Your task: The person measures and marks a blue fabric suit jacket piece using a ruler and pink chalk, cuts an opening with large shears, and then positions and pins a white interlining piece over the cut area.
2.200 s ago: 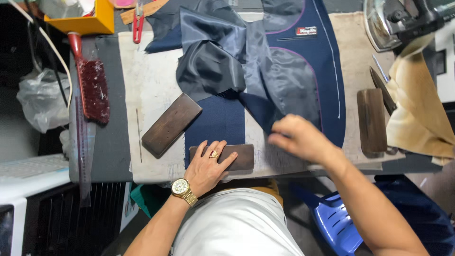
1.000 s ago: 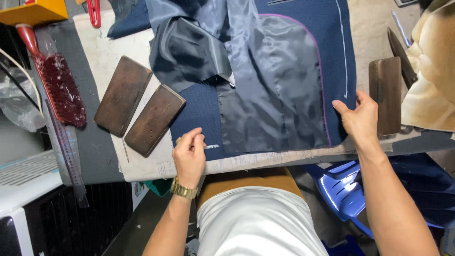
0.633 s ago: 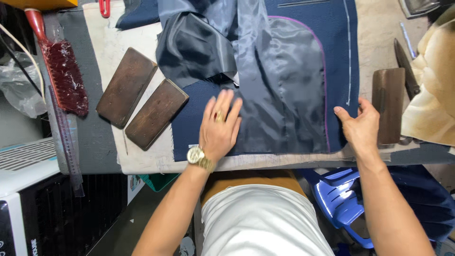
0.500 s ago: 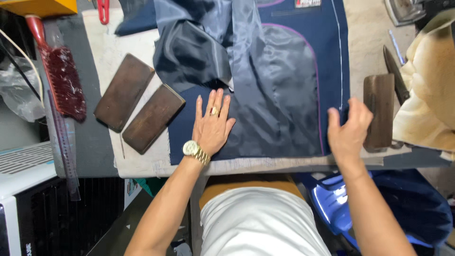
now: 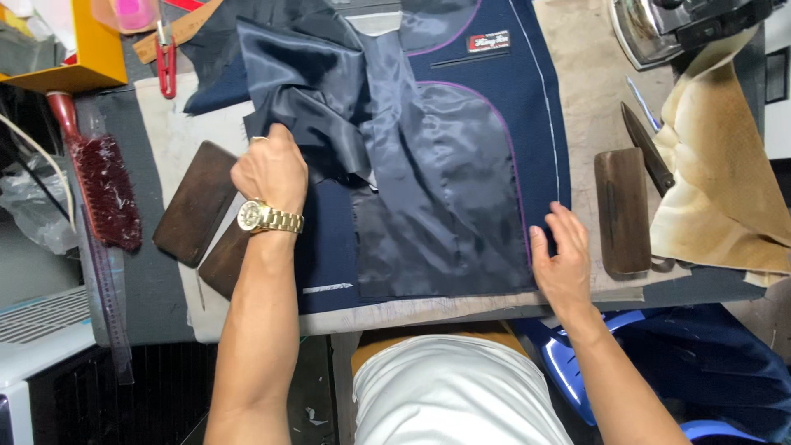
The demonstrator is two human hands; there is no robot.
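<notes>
Two hands worked a navy jacket panel (image 5: pixel 527 99) spread lining-up on a padded table (image 5: pixel 589 74).

The left hand (image 5: pixel 270 169), wearing a gold watch (image 5: pixel 265 218), was closed on the bunched dark lining (image 5: pixel 309 91) at the panel's left edge, fingers curled into the fold. The right hand (image 5: pixel 562 259) lay flat with fingers together, pressing the panel's lower right corner just beside the purple piping. Left of the panel lay two wooden blocks (image 5: pixel 194 202), the nearer one partly under the left forearm; farther left, a red brush (image 5: pixel 103 185). Right of the panel sat a third block (image 5: pixel 622 210), then shears (image 5: pixel 647 148) and a tan cloth (image 5: pixel 725 181). An iron (image 5: pixel 651 29) stood above that cloth, and red clippers (image 5: pixel 166 62) lay beyond the panel's upper left corner.
</notes>
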